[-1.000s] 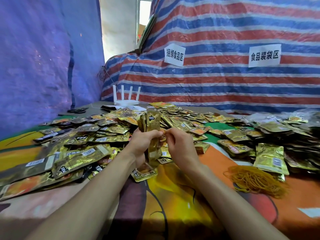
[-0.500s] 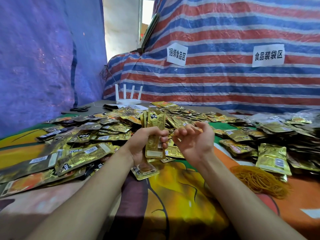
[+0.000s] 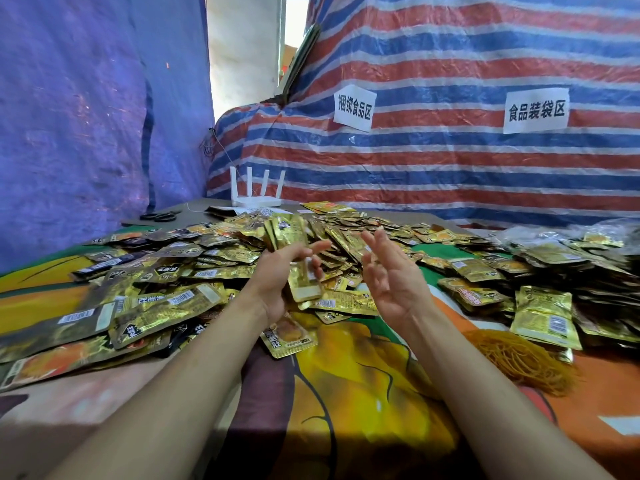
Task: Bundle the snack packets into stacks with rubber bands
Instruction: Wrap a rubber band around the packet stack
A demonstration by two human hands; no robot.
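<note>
While the left hand (image 3: 277, 285) grips a stack of snack packets (image 3: 294, 258) with its fingers closed round the lower half, the right hand (image 3: 393, 282) hangs just right of the stack, palm turned toward it, fingers (image 3: 372, 242) spread and holding nothing. The stack stands nearly upright, its long axis tipped slightly away from the person, above the loose packets (image 3: 194, 299) strewn on the desk (image 3: 363, 393). Whether a band already girds it I cannot tell. The heap of rubber bands (image 3: 519, 362) lies well right of the stack and nearer the person, so the free right hand is the closer one to it.
</note>
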